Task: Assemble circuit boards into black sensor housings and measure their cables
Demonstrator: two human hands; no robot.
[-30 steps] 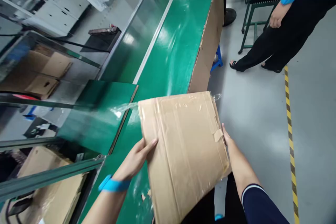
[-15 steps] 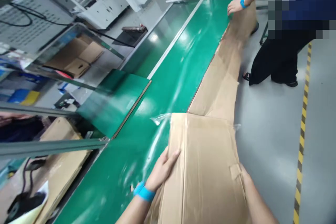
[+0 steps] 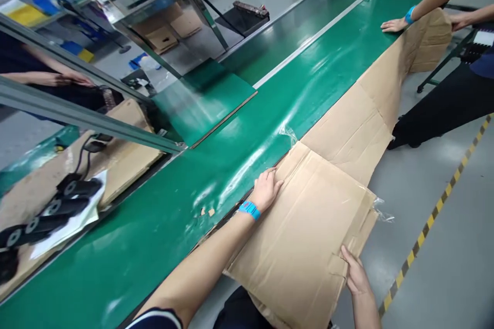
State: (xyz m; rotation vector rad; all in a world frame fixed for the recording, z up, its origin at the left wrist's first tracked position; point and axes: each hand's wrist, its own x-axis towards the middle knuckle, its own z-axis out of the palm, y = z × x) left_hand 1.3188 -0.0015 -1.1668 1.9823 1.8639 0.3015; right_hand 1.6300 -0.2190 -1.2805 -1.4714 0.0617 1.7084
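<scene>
A large folded piece of brown cardboard (image 3: 304,226) lies tilted in front of me along the near edge of the green belt. My left hand (image 3: 266,188), with a blue wristband, rests on its left edge, fingers extended over the cardboard and thumb apart. On the right, my right hand (image 3: 355,271) grips the cardboard's edge with the thumb on top; the other fingers are hidden underneath. Clear tape (image 3: 384,211) sticks out from the far right corner. Beyond it, a longer cardboard piece (image 3: 347,123) reaches toward a co-worker's hands.
The green conveyor belt (image 3: 154,236) runs diagonally, with small cardboard scraps (image 3: 211,212) on it. At the upper right, a co-worker's hand (image 3: 394,24) rests by the belt. Black cylindrical parts (image 3: 54,211) lie on a bench at left. Yellow-black tape (image 3: 436,216) marks the floor.
My view has turned, and the near cardboard now lies more slanted. My left hand has moved forward along its edge. The co-worker's far end of cardboard has turned, showing bent folds.
</scene>
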